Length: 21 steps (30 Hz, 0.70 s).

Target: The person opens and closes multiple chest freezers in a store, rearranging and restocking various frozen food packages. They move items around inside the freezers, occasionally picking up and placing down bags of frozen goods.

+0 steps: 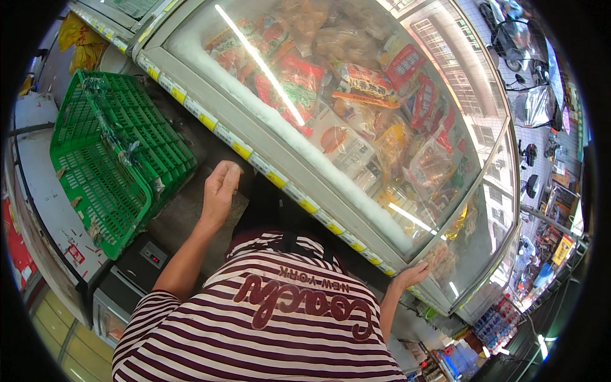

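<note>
My left hand (pixel 222 184) is closed in a loose fist beside the freezer's front edge, with nothing visible in it. To its left a green plastic shopping basket (pixel 107 162) is tilted, with ragged tape on its rim. My right hand (pixel 416 275) touches the frame at the near right corner of a chest freezer (pixel 291 164); its fingertips are partly hidden, so its grip is unclear. Under the freezer's glass top lie packaged frozen foods, among them a red and green bag (pixel 298 86), an orange-edged bag (pixel 366 85) and a white pack (pixel 341 136). Frost lines the near inner wall.
A price-label strip (pixel 241 150) runs along the freezer's front. A white counter (pixel 52 191) and a dark appliance with a red display (pixel 150 258) stand at the left. Yellow plastic bags (pixel 81 40) lie at the upper left. Parked scooters (pixel 522 47) show at the upper right.
</note>
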Tool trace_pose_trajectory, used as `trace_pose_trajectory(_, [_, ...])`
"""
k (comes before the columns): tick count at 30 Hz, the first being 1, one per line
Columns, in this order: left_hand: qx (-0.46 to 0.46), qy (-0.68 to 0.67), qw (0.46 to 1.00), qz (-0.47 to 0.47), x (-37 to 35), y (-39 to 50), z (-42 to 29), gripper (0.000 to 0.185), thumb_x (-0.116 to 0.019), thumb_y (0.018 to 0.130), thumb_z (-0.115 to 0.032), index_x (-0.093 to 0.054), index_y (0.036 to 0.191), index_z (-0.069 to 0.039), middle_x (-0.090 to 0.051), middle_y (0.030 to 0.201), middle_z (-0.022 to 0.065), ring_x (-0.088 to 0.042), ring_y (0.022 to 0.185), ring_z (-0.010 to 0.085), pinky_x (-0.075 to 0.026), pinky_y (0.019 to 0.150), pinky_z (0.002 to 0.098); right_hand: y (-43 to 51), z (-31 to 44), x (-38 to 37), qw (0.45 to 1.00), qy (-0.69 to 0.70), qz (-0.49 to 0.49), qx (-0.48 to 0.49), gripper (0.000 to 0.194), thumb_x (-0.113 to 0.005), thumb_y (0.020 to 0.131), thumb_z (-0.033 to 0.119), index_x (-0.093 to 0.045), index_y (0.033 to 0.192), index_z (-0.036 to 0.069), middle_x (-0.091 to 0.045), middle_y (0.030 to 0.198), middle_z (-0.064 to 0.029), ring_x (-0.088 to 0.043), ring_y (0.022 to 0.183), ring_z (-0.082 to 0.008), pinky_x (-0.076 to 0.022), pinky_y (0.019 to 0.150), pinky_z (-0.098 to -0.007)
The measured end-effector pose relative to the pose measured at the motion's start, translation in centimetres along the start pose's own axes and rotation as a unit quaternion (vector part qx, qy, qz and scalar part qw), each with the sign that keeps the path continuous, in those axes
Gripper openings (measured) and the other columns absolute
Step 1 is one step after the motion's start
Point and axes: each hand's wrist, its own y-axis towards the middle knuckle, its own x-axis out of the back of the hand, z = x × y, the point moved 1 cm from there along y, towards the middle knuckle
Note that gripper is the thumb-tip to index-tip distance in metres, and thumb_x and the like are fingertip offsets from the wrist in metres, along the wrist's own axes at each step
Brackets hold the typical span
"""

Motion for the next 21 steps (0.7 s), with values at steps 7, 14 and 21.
trace_pose_trajectory(7, [0.084,0.024,0.993,0.076,1.7,3.6,-2.1,0.037,-0.049,0.106,-0.04,-0.057,0.094,-0.005,-0.056,0.073,0.0007,-0.046,0.063,0.0071,-0.036,0.058,0.0238,-0.3,1.9,-0.6,0.997,-0.077,0.014,0.013,0.053,-0.046,0.106,0.03,-0.049,0.136,-0.013,-0.052,0.138,-0.0257,-0.05,0.127,-0.0353,-0.0348,0.111,-0.0413])
trace_pose_trajectory(14, [0.137,0.041,0.986,0.091,1.4,3.9,-2.9,0.037,-0.048,0.107,-0.037,-0.061,0.097,-0.004,-0.058,0.072,0.0004,-0.045,0.062,0.006,-0.036,0.057,0.0225,-0.1,2.3,-1.1,0.995,-0.097,-0.008,-0.026,0.053,-0.049,0.105,0.032,-0.051,0.134,-0.012,-0.054,0.134,-0.0261,-0.052,0.125,-0.0348,-0.0376,0.109,-0.0417])
trace_pose_trajectory(21, [0.176,0.06,0.977,0.1,2.0,4.0,-1.6,0.038,-0.057,0.103,-0.039,-0.062,0.099,-0.001,-0.06,0.072,0.0006,-0.049,0.062,0.0081,-0.039,0.056,0.0268,0.2,-1.1,-0.2,0.99,-0.138,-0.025,0.006,0.05,-0.049,0.106,0.031,-0.052,0.132,-0.012,-0.055,0.132,-0.0253,-0.053,0.122,-0.0349,-0.038,0.107,-0.0417])
